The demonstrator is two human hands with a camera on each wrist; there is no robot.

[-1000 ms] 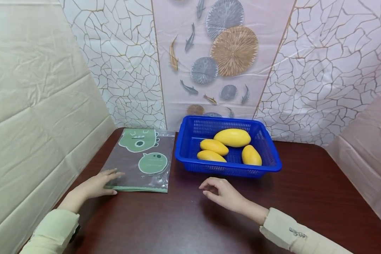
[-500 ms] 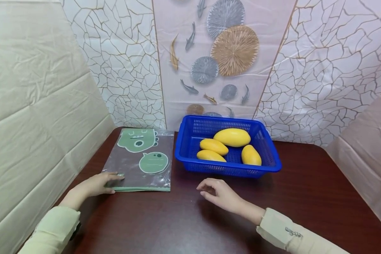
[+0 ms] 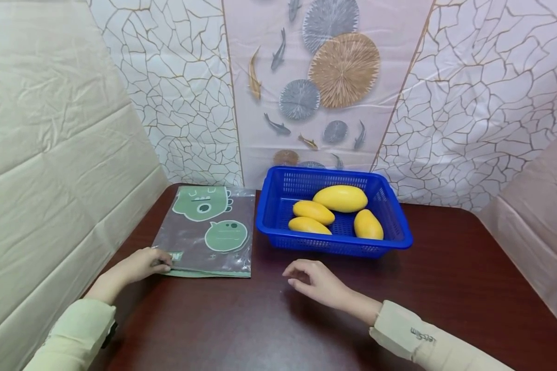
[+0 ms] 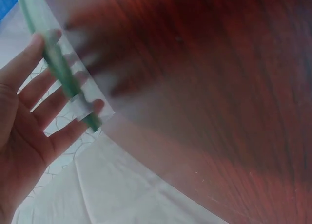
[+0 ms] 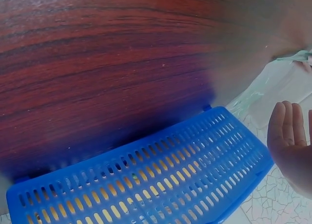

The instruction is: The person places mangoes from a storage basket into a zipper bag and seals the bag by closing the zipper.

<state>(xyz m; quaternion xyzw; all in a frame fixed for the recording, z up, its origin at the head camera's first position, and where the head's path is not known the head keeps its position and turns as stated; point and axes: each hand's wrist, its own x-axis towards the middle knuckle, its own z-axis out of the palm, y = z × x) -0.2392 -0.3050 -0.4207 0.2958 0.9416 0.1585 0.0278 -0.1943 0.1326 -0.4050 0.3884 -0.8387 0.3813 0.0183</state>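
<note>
Left hand has slid back to pinch the bag's near-left corner, bag flat left of the basket, long axis running away; right hand hovers loosely curled, holding nothing, before the basket.

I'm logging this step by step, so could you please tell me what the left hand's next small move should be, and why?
Probably lift the near corner of the plastic bag: the left hand already pinches its green edge there, while the bag lies flat on the table and the right hand hovers free beside it.
</note>
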